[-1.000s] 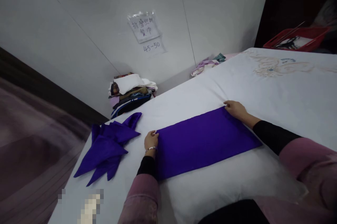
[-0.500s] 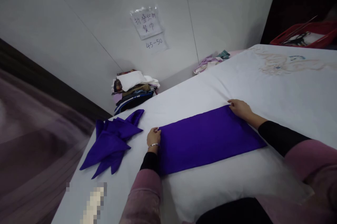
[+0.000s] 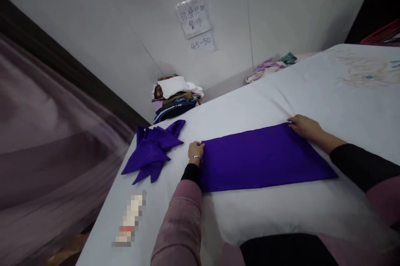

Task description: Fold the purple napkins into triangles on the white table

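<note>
A purple cloth napkin [image 3: 262, 160] lies flat in a long rectangle on the white-covered table. At its far left corner, my left hand [image 3: 196, 150] pinches the edge between thumb and fingers. My right hand [image 3: 304, 127] grips the far right corner in the same way. Left of my left hand rests a pile of purple folded napkins [image 3: 153, 149] with pointed ends sticking out.
Stacked folded clothes [image 3: 175, 95] stand by the wall behind the table. More crumpled fabric [image 3: 268, 68] lies along the back edge. A red basket [image 3: 383, 33] shows at the far right. A pixelated strip [image 3: 131, 218] lies at the left. A pinkish sheer curtain [image 3: 62, 141] hangs beside the table.
The view has turned left, so everything appears shifted right. Both hands still hold the napkin's far corners, and the napkin lies much as before.
</note>
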Action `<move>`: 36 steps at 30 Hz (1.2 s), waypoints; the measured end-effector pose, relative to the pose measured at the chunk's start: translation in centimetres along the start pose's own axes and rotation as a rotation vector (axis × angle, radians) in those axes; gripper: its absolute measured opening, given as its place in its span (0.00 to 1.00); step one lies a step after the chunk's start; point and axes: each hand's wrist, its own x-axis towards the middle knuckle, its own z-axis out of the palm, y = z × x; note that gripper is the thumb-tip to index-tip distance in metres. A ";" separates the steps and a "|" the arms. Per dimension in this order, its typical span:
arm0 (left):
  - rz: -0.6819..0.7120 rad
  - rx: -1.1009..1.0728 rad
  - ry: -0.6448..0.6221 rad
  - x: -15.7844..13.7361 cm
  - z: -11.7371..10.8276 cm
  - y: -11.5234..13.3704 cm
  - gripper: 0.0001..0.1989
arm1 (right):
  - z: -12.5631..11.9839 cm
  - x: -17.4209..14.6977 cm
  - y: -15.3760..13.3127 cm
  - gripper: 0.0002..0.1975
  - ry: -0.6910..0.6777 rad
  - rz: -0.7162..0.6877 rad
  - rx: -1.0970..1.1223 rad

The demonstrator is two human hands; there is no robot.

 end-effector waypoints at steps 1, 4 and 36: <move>0.000 -0.003 0.001 0.0 0.1 0.0 0.07 | -0.2 0.1 0.0 0.16 -0.020 0.003 0.008; -0.005 -0.024 0.008 -0.1 0.2 -0.1 0.06 | -0.9 0.4 -0.2 0.12 -0.064 0.010 0.029; 0.547 0.269 -0.166 -17.8 2.1 -0.2 0.31 | 7.0 -13.9 -13.5 0.35 0.001 -0.623 0.082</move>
